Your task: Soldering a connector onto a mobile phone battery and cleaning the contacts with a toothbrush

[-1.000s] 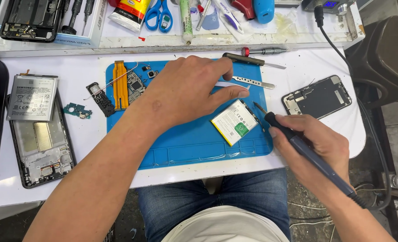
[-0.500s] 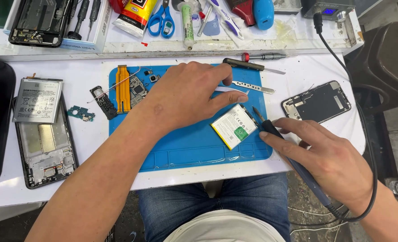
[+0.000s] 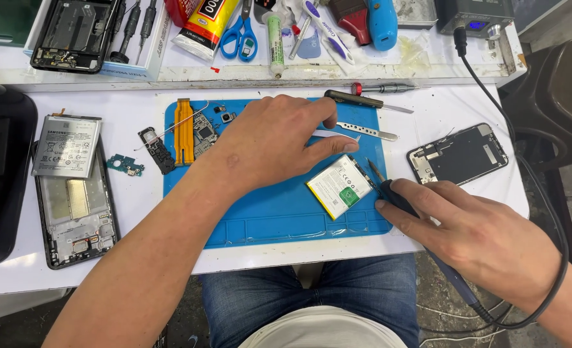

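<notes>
My left hand (image 3: 273,145) rests palm down on the blue work mat (image 3: 266,212), its thumb tip touching the top edge of a small white phone battery (image 3: 340,187) with a green label. My right hand (image 3: 473,235) grips a black corded soldering iron (image 3: 395,193); its tip sits at the battery's right corner. Silver tweezers (image 3: 366,131) lie just beyond my left fingers. An orange flex cable (image 3: 183,131) and a small circuit board (image 3: 203,135) lie on the mat's left part.
An opened phone frame (image 3: 73,209) with a grey battery (image 3: 67,145) on it lies at the left, another phone body (image 3: 458,153) at the right. Screwdrivers (image 3: 379,88), scissors (image 3: 237,35), a glue tube (image 3: 202,26) and a soldering station (image 3: 473,13) crowd the back.
My right hand has come down and in, bringing the soldering iron's tip to the battery's right corner. My left hand stays on the mat, thumb against the battery.
</notes>
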